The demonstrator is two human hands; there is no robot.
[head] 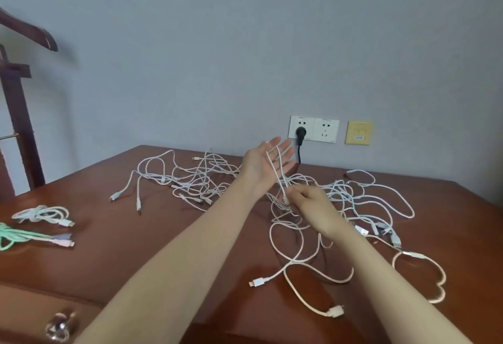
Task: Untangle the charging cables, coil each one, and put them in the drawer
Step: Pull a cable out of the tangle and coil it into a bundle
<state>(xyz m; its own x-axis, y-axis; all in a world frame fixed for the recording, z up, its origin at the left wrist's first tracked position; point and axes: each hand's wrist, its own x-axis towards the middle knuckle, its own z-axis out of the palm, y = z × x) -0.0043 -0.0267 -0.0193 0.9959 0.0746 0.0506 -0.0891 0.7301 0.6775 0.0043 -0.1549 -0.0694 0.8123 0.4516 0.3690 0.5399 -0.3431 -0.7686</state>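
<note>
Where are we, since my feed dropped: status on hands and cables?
Left hand open, white cable draped across it. Right hand pinches same cable. Tangled pile lies on table.

Left hand (265, 162) raised, palm up, fingers straight, white cable (281, 177) looped over them. Right hand (310, 202) just below pinches that cable. Loose tangled cables (351, 196) on table (136, 248) both sides of hands. Two coiled cables (38, 214) far left of left hand.
</note>
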